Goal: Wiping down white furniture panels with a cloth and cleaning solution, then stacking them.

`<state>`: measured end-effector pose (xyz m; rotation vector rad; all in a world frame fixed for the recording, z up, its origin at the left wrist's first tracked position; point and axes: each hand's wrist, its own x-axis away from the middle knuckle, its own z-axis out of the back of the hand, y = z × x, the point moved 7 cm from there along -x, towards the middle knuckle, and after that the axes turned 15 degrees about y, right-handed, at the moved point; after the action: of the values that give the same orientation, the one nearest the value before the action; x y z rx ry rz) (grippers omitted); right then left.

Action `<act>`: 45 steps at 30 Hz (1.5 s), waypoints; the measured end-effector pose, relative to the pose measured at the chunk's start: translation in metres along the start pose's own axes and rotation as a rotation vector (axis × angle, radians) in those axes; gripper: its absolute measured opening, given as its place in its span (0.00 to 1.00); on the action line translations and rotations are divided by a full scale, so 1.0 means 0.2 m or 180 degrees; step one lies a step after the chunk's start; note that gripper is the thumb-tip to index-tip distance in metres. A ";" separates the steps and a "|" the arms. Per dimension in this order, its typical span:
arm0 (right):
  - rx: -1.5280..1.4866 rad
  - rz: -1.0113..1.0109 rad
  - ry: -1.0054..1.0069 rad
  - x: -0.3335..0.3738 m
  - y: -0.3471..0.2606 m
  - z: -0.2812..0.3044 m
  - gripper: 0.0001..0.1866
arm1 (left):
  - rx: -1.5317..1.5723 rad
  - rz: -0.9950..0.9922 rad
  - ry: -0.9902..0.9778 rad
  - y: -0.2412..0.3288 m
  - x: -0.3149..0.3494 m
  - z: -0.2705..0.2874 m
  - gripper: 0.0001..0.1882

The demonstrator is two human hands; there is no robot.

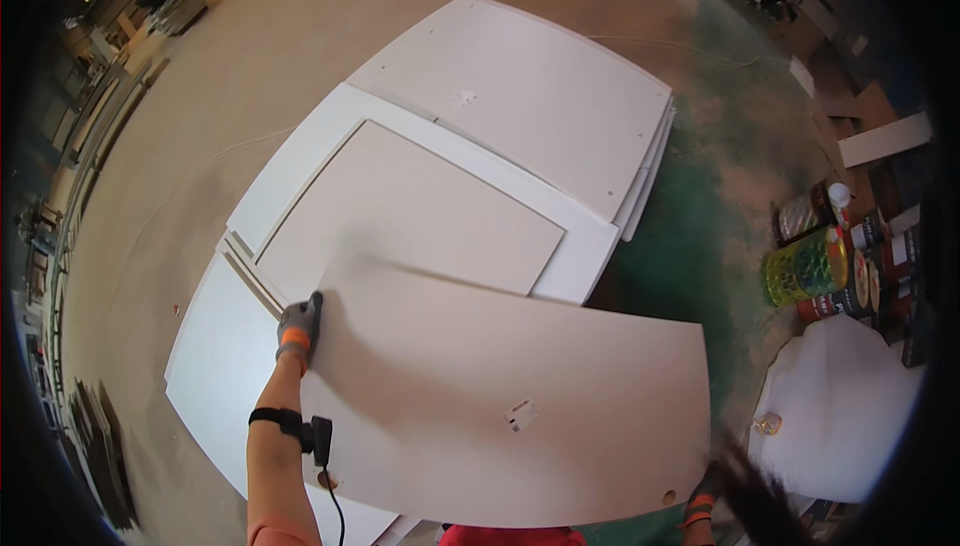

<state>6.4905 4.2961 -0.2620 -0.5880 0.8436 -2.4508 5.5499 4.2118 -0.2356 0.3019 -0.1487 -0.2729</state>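
A large off-white panel (430, 376) spans the space in front of me, tilted over the stacked boards. It has a small label (521, 414) and round holes near its close corners. My left hand (300, 326), in a grey glove with an orange cuff, is closed on the panel's left edge. At the close right corner, my right hand (706, 484) wears the same kind of glove and grips the panel's edge; its fingers are mostly hidden. Beyond the panel lies a smaller rectangular board (420, 206) on a white board (300, 146).
Farther back is another stack of white panels (520, 96). Tins and buckets (806, 266) stand on the right, beside a bulging white wrapped bundle (840, 406). Long strips of material (110, 136) lie along the left. Dark strands blur past my right hand.
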 end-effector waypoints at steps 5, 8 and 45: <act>-0.0054 -0.0405 -0.0234 0.18 -0.04 -0.21 0.32 | 0.0393 -0.0518 0.0158 0.13 -0.28 -0.27 0.28; -0.0016 -0.0646 -0.0388 0.31 -0.03 -0.26 0.32 | 0.0258 -0.0644 0.0141 0.26 -0.35 -0.40 0.27; 0.1378 -0.1018 -0.3213 1.62 -0.14 -1.29 0.27 | -0.1054 -0.1649 0.1380 0.13 -0.05 -0.24 0.28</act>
<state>6.0883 4.2489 -0.3513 -1.6435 -0.1931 -2.0333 5.5558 4.2525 -0.2743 0.0592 0.4075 -0.7275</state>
